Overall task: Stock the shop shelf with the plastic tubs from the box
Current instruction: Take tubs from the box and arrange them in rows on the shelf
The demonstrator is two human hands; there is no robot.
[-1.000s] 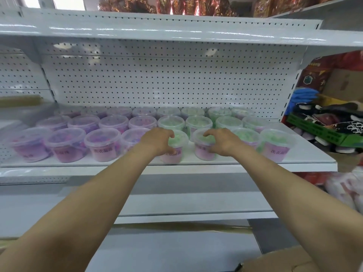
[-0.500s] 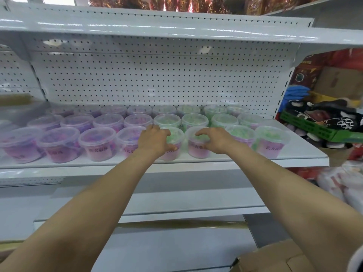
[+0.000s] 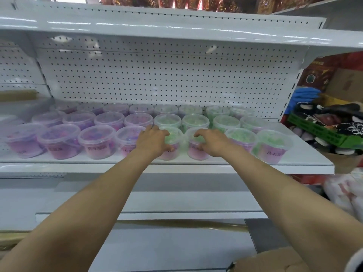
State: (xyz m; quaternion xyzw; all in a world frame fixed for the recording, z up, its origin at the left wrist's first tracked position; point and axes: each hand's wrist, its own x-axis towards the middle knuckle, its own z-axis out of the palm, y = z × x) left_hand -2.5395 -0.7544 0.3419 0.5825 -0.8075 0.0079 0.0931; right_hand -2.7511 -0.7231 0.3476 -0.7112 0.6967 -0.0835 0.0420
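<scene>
Three rows of clear lidded plastic tubs stand on the white shelf (image 3: 306, 154): purple-filled ones on the left, green-filled ones on the right. My left hand (image 3: 152, 141) grips a green tub (image 3: 172, 138) in the front row. My right hand (image 3: 213, 142) grips the neighbouring green tub (image 3: 193, 143) just to its right. Both tubs rest on the shelf near its front edge. The cardboard box (image 3: 271, 262) shows only as a corner at the bottom right.
A shelf board (image 3: 176, 26) overhangs closely above. A perforated back panel (image 3: 157, 79) closes the rear. A green crate (image 3: 318, 130) of goods and a blue glove (image 3: 304, 97) sit to the right. A lower shelf (image 3: 157, 197) runs beneath.
Both hands stay on the two front green tubs. The hands and the whole view have shifted slightly within the picture; the tubs remain on the shelf.
</scene>
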